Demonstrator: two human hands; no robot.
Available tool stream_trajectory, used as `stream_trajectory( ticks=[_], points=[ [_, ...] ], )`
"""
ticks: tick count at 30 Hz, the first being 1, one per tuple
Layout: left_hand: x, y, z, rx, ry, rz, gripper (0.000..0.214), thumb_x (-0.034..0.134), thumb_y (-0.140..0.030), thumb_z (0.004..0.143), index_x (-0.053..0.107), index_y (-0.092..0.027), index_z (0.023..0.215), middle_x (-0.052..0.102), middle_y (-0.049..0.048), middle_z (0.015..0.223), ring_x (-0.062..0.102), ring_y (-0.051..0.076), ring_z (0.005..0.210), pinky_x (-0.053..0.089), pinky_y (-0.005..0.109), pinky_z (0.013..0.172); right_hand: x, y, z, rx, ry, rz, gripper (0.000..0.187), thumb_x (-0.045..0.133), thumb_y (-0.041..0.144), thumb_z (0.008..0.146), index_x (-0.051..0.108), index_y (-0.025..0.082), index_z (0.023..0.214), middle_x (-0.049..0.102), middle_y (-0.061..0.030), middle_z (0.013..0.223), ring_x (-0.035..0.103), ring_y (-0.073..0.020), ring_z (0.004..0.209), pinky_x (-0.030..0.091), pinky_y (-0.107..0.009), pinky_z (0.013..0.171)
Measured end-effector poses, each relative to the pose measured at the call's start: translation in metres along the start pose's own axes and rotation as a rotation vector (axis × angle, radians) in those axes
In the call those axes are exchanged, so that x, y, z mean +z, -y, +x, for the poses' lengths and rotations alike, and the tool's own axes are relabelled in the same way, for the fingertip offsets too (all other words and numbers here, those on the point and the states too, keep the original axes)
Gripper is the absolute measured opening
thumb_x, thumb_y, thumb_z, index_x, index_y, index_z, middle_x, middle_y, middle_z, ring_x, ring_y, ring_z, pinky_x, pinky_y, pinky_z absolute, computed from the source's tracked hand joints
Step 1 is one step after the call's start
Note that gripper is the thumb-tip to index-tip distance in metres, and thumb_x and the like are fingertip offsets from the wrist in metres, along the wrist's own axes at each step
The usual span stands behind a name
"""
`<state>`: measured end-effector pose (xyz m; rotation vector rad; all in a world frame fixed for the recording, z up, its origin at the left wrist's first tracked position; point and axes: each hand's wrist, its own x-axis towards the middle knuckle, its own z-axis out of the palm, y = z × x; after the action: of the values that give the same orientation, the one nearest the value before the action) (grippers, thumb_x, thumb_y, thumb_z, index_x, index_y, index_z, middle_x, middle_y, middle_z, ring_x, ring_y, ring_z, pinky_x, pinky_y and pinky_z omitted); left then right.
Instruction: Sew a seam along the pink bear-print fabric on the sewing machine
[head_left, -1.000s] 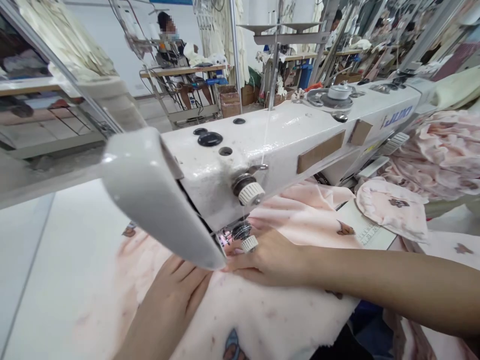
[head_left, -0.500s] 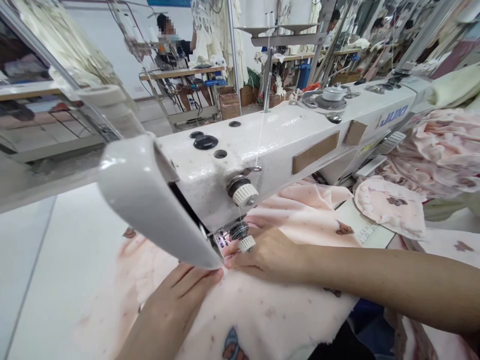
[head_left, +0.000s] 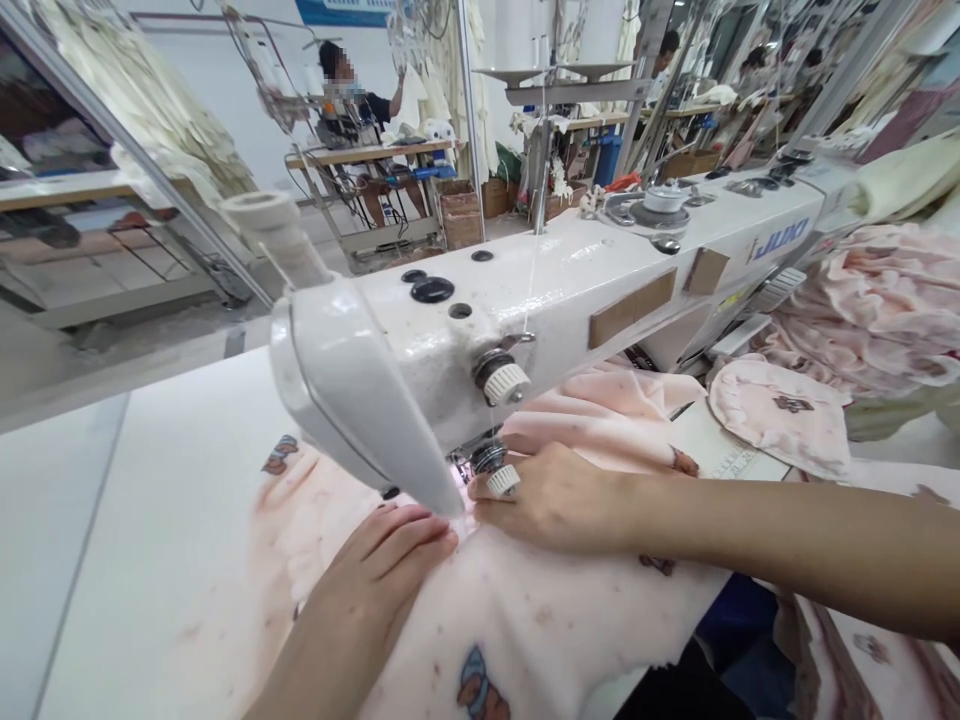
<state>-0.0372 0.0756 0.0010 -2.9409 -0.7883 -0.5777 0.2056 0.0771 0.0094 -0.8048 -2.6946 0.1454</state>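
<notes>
A pale pink printed fabric (head_left: 525, 620) lies under the head of a white sewing machine (head_left: 540, 290). My left hand (head_left: 382, 575) rests flat on the fabric just left of the needle area, fingers stretched toward the machine head. My right hand (head_left: 559, 500) presses the fabric from the right, fingertips close to the presser foot, which the machine head mostly hides. Thread runs down to a tension knob (head_left: 501, 380).
A heap of pink garments (head_left: 877, 300) and a round pink piece (head_left: 780, 415) lie to the right. The white table (head_left: 150, 540) extends left. Other workstations stand behind, with a person (head_left: 352, 85) seated at one of them.
Both hands have slid the fabric a little forward toward the needle; my left fingertips now lie nearer the machine head. The view has shifted slightly right.
</notes>
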Motion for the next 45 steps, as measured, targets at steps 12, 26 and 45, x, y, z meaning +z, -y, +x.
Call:
stream_trajectory(
  ticks=[12,26,45],
  points=[
    [-0.018,0.012,-0.022,-0.135,0.028,-0.076,0.024,0.041,-0.024,0.094,0.061,-0.029,0.106,0.064,-0.0011,0.116,0.055,0.018,0.113,0.046,0.037,0.098,0.022,0.016,-0.009,-0.033,-0.266,0.054,0.027,0.043,0.012,0.09,0.062,0.013,0.108,0.065,-0.0026,0.113,0.06,-0.0165,0.093,0.046,-0.028,0.086],
    [-0.022,-0.031,0.019,-0.205,-0.154,-0.076,0.027,0.042,-0.024,0.093,0.068,-0.022,0.085,0.07,0.0011,0.087,0.067,0.013,0.081,0.057,0.025,0.075,0.02,0.02,-0.009,0.014,-0.184,0.09,0.03,0.046,0.014,0.087,0.061,0.017,0.113,0.06,-0.007,0.116,0.057,-0.0199,0.096,0.046,-0.036,0.09],
    [-0.003,-0.003,0.007,0.008,-0.055,0.153,0.033,0.032,-0.028,0.098,0.064,-0.019,0.1,0.069,0.0021,0.101,0.064,0.018,0.089,0.056,0.027,0.08,0.013,0.007,-0.009,0.022,-0.142,0.006,0.029,0.056,0.015,0.085,0.059,0.014,0.114,0.063,-0.0011,0.117,0.057,-0.0164,0.099,0.04,-0.03,0.095]
  ],
)
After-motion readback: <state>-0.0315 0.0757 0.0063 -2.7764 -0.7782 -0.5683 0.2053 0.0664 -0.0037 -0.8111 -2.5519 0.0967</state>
